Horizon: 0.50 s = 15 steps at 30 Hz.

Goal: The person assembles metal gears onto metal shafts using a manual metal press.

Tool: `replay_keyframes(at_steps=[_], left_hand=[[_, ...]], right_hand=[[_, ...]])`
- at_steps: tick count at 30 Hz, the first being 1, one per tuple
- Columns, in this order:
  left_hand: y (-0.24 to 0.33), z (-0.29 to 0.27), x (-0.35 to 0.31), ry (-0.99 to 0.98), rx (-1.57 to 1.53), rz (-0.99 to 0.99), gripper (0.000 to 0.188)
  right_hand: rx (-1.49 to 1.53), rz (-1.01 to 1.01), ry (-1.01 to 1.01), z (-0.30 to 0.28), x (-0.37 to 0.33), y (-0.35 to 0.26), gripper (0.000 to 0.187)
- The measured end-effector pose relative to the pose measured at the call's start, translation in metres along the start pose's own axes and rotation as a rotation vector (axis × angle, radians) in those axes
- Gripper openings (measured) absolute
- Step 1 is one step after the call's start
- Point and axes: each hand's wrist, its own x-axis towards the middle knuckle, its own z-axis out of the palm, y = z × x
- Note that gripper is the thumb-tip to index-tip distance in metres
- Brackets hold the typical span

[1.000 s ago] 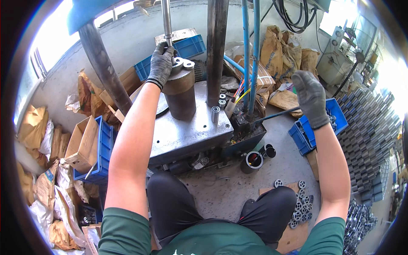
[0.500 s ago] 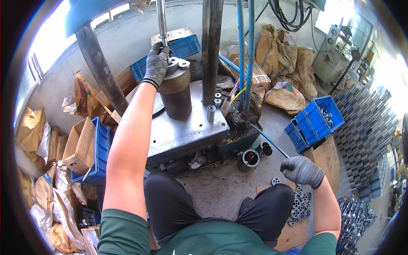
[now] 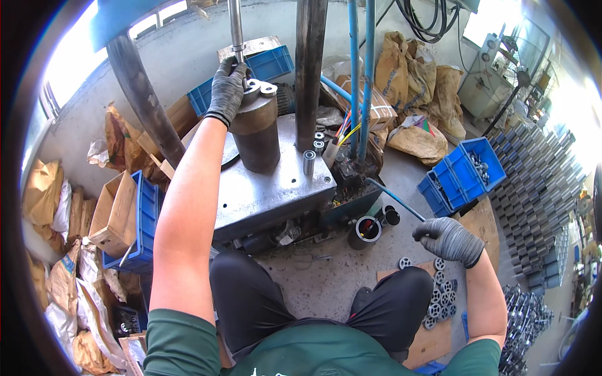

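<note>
Grey knit over the left hand [image 3: 224,94], raised beside the top of a dark metal cylinder [image 3: 258,145], fingertips close against the lower part of a steel rod [image 3: 236,28]. Just right of those fingertips, on the cylinder's top, a pale metal fitting [image 3: 268,88] with rounded, ringed ends. Rod nearly upright, above the fitting and slightly left of it in this view; fitting apparently lying crosswise to the rod, ringed ends pointing away from the palm. Left hand by far the nearer to both.

Low on the other side, well apart from the cylinder, the right hand [image 3: 450,241] in a similar glove, at the outer end of a blue lever [image 3: 395,198]. Lever's long axis slanting down and rightward from the edge of the steel-topped base [image 3: 276,195], straight toward the curled fingers.

Left fingers bent together near the rod, but no telling a clamped hold from a light touch. Right fingers folded in, with the same doubt about any hold on the lever.

Hidden behind the left fingers: the rod's tip and the near part of the fitting. Under the right glove: any contact with the lever's end. Lever's inner end lost among dark clutter; rod's top cut off by the upper edge.
</note>
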Motion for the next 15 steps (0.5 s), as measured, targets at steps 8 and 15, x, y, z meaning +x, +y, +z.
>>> replay_keyframes(at_steps=[8, 15], left_hand=[[0.002, 0.006, -0.007, -0.003, -0.007, -0.016, 0.019], [0.003, 0.0, -0.006, -0.015, -0.063, -0.012, 0.02]], right_hand=[[-0.192, 0.02, -0.135, 0.0, -0.002, -0.003, 0.019], [-0.144, -0.026, -0.031, 0.013, -0.007, 0.004, 0.02]])
